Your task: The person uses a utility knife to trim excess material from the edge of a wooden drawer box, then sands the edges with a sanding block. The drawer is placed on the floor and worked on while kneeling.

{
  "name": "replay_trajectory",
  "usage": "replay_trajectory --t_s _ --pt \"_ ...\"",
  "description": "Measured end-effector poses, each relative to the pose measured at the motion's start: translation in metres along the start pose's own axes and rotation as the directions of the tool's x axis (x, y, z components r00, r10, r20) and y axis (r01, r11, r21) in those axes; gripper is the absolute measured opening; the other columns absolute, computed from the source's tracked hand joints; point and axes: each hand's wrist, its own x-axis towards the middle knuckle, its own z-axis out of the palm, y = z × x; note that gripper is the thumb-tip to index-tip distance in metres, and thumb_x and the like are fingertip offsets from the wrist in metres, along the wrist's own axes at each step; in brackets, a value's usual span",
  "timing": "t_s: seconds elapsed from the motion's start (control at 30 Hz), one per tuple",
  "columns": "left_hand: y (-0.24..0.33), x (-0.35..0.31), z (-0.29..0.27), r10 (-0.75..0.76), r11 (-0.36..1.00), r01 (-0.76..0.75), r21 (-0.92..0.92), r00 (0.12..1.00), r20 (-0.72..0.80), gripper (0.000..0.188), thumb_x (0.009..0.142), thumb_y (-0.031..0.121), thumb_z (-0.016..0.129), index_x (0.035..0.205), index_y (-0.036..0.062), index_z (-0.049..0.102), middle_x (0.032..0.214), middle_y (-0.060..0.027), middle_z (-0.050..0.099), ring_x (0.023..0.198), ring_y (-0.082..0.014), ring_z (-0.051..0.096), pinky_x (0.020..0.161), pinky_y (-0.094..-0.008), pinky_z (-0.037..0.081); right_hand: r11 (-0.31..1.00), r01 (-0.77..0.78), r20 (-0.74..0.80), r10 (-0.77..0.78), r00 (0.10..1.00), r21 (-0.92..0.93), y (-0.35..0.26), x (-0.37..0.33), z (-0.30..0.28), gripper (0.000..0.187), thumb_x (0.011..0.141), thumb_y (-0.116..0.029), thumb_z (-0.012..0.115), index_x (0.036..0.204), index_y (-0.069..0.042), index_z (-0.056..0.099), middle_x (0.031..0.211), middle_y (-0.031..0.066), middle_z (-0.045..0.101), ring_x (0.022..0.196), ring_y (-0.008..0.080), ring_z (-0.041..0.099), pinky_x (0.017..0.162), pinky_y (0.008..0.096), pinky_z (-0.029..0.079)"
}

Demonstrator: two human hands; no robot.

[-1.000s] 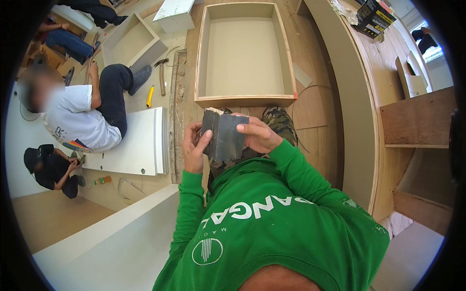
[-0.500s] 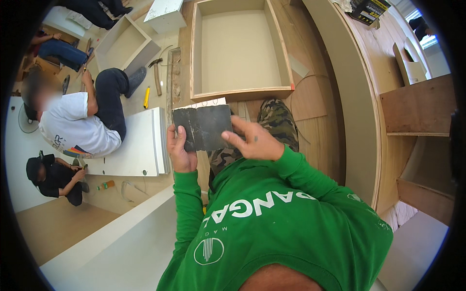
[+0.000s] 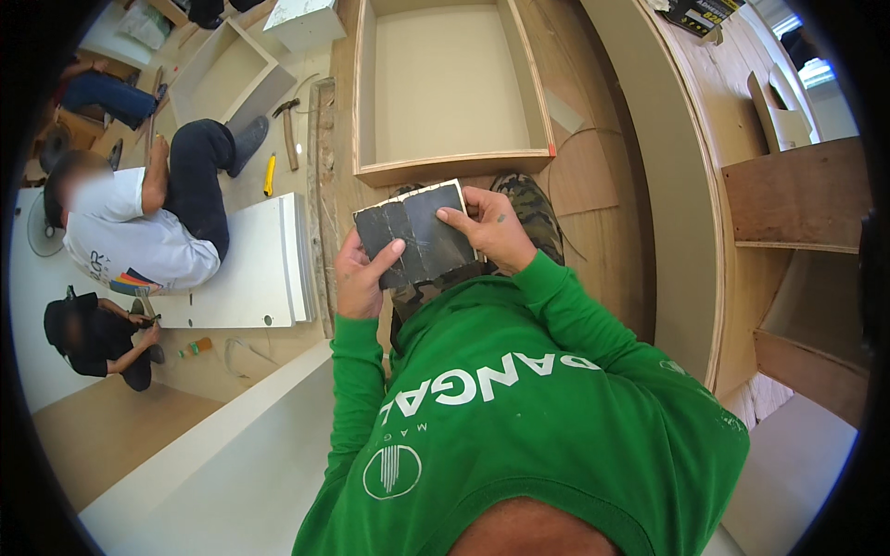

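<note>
A creased sheet of black sandpaper (image 3: 414,233) with a ragged, pale far edge is held in front of my lap, slightly tilted. My left hand (image 3: 364,275) grips its left side, thumb lying on the dark face. On the opposite side, my right hand (image 3: 496,227) pinches the upper right corner with the thumb on top; the fingers behind the sheet are hidden. Just beyond it lies an open wooden drawer box (image 3: 454,170) with a pale bottom and bare plywood edges.
A hammer (image 3: 290,139) and a yellow utility knife (image 3: 270,175) lie on the floor to the left, near white panels (image 3: 250,269). A co-worker in a white shirt (image 3: 139,232) sits beyond them; others work further back. A long wooden cabinet (image 3: 677,185) stands along my right.
My right hand has shifted from the sheet's right side to its upper right corner. The sandpaper has tilted, its right side rising, and my left thumb lies further across it.
</note>
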Motion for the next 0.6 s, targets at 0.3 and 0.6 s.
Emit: replay_trajectory --t_s 0.3,0.6 --pt "-0.030 0.005 0.008 0.259 0.917 -0.155 0.367 0.932 -0.253 0.027 0.098 0.000 0.081 0.122 -0.0025 0.070 0.117 -0.0094 0.079 0.108 -0.0150 0.072 0.095 -0.0316 0.057 0.942 0.129 0.012 -0.132 0.991 -0.311 0.011 -0.004 0.013 0.026 0.100 -0.019 0.082 0.103 0.005 0.073 0.076 0.0038 0.067 0.069 0.0105 0.060 0.065 0.0306 0.052" --pt "-0.019 0.005 0.014 -0.075 0.905 0.140 -0.401 0.982 0.174 0.044 0.120 0.030 0.049 0.147 -0.0036 0.061 0.136 -0.0136 0.074 0.120 -0.0230 0.072 0.106 -0.0349 0.056 0.830 0.308 0.238 -0.218 0.947 -0.465 -0.008 -0.018 0.031 0.041 0.104 -0.017 0.077 0.138 0.004 0.069 0.125 0.0191 0.069 0.101 0.0272 0.073 0.088 0.0375 0.062"
